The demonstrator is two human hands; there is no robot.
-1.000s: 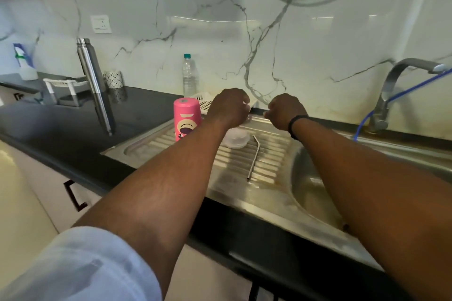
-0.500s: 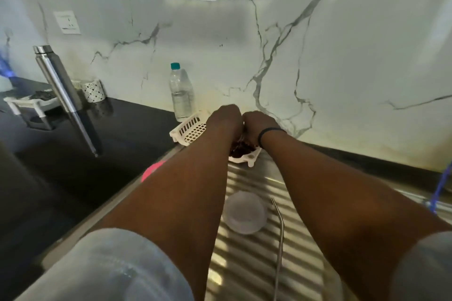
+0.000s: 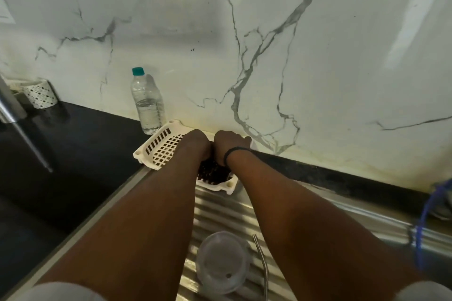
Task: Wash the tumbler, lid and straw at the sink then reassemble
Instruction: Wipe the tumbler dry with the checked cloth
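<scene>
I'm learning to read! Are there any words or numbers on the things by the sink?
None can be read.
Water bottle: clear, no label showing.
Patterned cup: only dots, no letters.
Clear lid and metal straw: plain.
White basket, where both hands reach: plain.
Wall plate at the left edge: too blurred to tell.

Both hands' fingers are hidden inside the basket [image 3: 156,151] at twelve o'clock, the straw [image 3: 263,259] runs off the bottom edge at six, and the flask [image 3: 11,107] is cropped at nine.
</scene>
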